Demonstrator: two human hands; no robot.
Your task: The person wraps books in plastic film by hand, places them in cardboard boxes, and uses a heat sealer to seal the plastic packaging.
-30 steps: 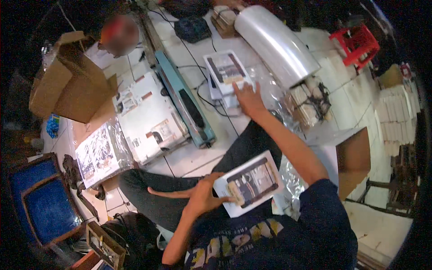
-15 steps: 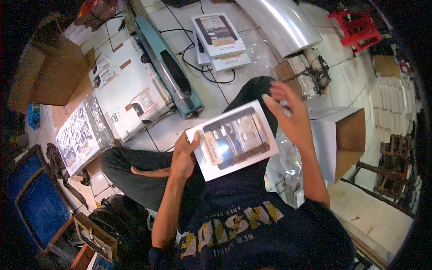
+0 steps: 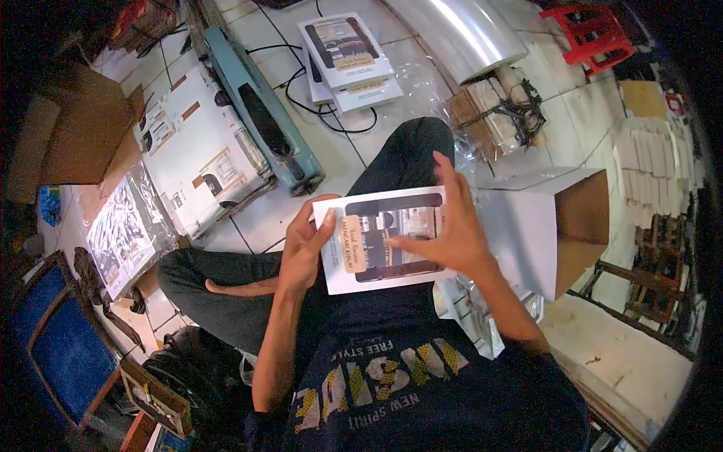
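Note:
A white book with a dark-framed picture and a tan label on its cover lies level above my lap. My left hand grips its left edge, thumb on the cover and fingers underneath. Over the book's right side is my right hand, its thumb stretched across the cover picture and its index finger pointing away, well apart. The remaining fingers of that hand are partly hidden. Beyond my knees, similar books lie in a small stack on the tiled floor.
A long blue-grey sealer lies beside a flat stack of printed sheets. Clear plastic-wrapped prints rest at left. A large shiny film roll is at the back, a white carton at right, and a red stool farther off.
My right hand has come down from above the book's right corner onto its right side. The book has turned to lie straighter, with my left hand still holding it.

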